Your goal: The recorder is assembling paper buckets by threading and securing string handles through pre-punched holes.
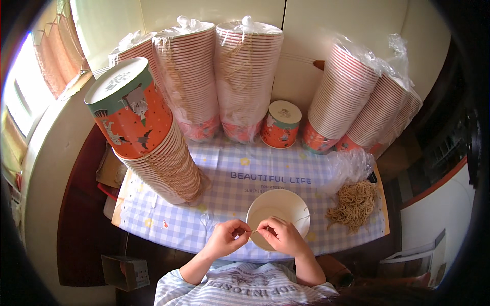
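Observation:
A thin beige cord (253, 231) runs between my two hands over the near rim of a white paper bucket (278, 201). My left hand (228, 238) pinches one side of it with thumb and forefinger. On the other side, my right hand (282, 235) is closed in a similar pinch, fingertips close to the left ones. The bucket stands upright at the table's front, and its inside shows. A thin strand hangs by its right rim. To the right lies a loose heap of beige cord (354, 205).
A tall leaning stack of orange-and-green paper buckets (127, 112) stands left. Bagged bucket stacks (245, 76) line the back, with more bagged stacks (342, 92) at right. A single overturned bucket (280, 130) sits between them. Crumpled clear plastic (349, 168) lies on the checked tablecloth (219, 166).

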The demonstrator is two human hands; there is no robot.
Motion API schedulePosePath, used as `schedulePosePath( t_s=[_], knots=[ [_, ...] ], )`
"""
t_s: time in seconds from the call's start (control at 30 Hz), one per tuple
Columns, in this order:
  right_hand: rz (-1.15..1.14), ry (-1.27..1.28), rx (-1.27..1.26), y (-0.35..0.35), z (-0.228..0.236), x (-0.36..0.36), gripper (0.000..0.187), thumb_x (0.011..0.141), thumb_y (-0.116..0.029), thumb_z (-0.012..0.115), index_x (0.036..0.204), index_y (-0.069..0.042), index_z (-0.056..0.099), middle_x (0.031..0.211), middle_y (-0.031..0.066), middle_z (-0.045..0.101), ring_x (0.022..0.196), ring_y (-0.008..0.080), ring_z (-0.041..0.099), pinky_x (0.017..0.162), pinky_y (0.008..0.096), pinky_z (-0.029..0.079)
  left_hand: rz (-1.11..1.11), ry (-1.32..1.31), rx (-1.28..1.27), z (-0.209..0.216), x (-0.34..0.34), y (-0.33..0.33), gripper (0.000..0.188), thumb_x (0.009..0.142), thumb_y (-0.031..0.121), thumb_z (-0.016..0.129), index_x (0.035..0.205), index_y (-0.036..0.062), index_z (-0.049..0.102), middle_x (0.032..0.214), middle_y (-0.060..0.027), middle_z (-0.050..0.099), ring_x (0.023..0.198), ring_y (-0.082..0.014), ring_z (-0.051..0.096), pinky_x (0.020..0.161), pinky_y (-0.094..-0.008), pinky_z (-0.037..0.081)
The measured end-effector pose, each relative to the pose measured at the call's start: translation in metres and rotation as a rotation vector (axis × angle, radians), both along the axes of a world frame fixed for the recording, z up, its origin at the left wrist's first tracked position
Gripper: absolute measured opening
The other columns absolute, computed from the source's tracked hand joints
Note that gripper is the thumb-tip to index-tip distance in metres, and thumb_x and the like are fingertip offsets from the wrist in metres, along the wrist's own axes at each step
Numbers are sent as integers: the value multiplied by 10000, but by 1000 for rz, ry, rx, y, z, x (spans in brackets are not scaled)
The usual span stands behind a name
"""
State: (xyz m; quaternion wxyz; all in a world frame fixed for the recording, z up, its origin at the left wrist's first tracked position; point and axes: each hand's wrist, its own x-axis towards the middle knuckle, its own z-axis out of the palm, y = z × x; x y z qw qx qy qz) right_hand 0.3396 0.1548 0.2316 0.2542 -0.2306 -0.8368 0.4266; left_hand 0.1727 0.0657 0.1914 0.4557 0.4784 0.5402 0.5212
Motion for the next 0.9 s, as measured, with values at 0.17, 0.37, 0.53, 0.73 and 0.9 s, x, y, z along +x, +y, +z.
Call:
schedulePosePath(
  t_s=[0.17,0.37,0.53,0.73,0.9],
  knots=[
    [-6,-1,3,0,-1,1,57,807,-67,574,837,-35,537,767,86,587,676,237,600,571,319,468,19,271,68,14,1,4,96,738,67,661,818,30,621,639,-28,527,533,-86,464,494,-222,397],
    [-23,-6,-20,-1,-4,-1,53,799,-60,581,830,-33,546,762,93,591,671,233,606,563,319,471,76,309,107,11,7,5,99,750,101,685,815,44,638,659,-33,508,536,-97,438,489,-233,375],
    [-33,26,-40,-3,-10,-2,67,786,-64,597,822,-31,552,754,99,599,666,246,611,556,326,473,150,32,95,-11,11,7,89,774,107,676,819,37,646,661,-20,509,557,-76,443,496,-213,371],
    [-4,-6,37,-4,-11,-1,70,779,-62,596,828,-38,552,762,101,602,667,261,605,561,335,471,128,101,131,-21,6,8,108,805,64,638,787,-5,557,762,-32,620,694,-40,546,608,-183,457],
    [39,4,89,-5,-11,0,65,769,-49,586,815,-47,541,752,83,597,667,258,598,565,338,465,228,103,177,-23,9,11,97,732,98,700,753,36,628,596,-27,489,518,-118,426,475,-251,353]
  ],
)
